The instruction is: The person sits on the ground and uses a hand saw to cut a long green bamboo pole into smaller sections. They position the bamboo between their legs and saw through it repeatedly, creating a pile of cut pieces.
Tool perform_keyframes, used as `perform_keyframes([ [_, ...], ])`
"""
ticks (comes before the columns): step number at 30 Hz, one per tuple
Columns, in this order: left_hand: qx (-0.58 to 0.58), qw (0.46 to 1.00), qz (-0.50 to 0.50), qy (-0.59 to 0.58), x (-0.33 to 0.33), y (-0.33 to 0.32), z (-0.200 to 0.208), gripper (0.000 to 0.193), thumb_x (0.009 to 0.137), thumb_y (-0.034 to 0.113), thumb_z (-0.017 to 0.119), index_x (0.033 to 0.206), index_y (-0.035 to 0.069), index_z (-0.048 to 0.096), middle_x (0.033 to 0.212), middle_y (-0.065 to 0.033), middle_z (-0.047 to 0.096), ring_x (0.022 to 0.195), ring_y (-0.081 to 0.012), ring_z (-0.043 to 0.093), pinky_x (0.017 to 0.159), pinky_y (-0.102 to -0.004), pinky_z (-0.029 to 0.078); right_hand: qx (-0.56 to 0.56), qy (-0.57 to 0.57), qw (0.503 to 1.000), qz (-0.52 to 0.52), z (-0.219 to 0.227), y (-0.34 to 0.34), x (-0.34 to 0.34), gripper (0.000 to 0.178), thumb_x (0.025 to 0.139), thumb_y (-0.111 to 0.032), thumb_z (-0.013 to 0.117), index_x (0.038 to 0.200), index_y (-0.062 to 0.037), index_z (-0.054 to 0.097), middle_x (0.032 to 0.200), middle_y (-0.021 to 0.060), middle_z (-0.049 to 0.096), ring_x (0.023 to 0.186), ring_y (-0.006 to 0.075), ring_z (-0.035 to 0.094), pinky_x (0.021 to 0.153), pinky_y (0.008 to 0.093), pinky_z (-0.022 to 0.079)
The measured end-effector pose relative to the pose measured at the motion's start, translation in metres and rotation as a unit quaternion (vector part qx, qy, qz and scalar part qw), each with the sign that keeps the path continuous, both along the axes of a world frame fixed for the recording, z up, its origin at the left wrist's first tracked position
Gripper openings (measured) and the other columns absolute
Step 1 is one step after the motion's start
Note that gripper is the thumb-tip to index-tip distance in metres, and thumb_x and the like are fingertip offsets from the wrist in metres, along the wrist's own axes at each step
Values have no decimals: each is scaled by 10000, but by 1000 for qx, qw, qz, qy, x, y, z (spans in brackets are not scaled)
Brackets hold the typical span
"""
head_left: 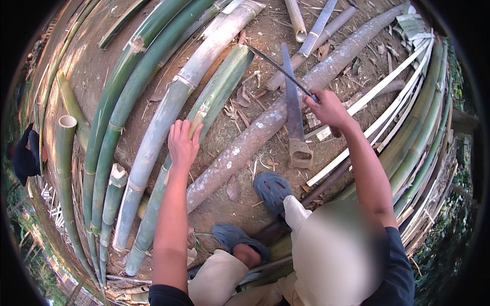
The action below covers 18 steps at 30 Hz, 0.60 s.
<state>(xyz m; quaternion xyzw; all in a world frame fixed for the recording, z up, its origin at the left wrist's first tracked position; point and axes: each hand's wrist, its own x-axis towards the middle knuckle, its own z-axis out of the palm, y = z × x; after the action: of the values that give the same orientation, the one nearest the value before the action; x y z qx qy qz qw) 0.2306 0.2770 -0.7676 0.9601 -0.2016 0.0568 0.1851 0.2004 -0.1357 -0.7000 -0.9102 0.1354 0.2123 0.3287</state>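
Observation:
My left hand (184, 144) is closed over a green bamboo pole (212, 97), its fingers on the upper side of the stem. The pole lies slanting from lower left to upper middle, with a pale scraped patch near my thumb. In my right hand (327, 108) is the dark handle of a long-bladed knife (280, 69). Its thin dark blade points up and left, the tip close to the far end of that pole. Just left of my right hand, a handsaw (294, 109) with a worn handle lies across a mottled log (255, 133).
Several thick bamboo poles (166, 109) lie to the left. Pale split strips (375, 92) and long green stems (408, 148) bend along the right. Farther off lie a flat metal blade (317, 28) and a short bamboo piece (296, 20). My clog (272, 192) stands near the log. Someone in dark clothing (28, 155) is at the left rim.

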Motion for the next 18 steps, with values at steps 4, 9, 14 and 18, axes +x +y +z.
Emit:
perform_keyframes([
  [4,8,1000,16,8,-2,1,0,311,917,314,702,935,32,573,921,-126,529,885,-338,549,783,-447,457,13,-34,999,-5,3,-6,21,384,943,-310,586,883,66,628,667,242,599,626,382,604,671,470,496],
  [9,8,1000,20,14,-3,0,-1,310,919,327,696,944,40,581,911,-112,518,894,-317,551,789,-440,462,-12,-30,998,57,3,-14,35,361,931,-290,590,891,65,641,646,221,589,617,345,616,637,449,497],
  [14,19,999,28,13,-4,3,-1,303,931,351,675,922,62,583,907,-98,523,894,-297,559,786,-433,472,55,68,996,-28,9,-2,41,303,926,-251,590,936,32,700,592,107,583,520,191,582,536,376,477],
  [18,9,1000,26,14,-3,2,-1,303,923,333,691,937,50,584,910,-109,520,895,-307,556,793,-435,470,37,36,999,14,-1,-12,44,272,972,-227,548,962,4,692,582,-15,499,454,91,477,423,287,397],
])
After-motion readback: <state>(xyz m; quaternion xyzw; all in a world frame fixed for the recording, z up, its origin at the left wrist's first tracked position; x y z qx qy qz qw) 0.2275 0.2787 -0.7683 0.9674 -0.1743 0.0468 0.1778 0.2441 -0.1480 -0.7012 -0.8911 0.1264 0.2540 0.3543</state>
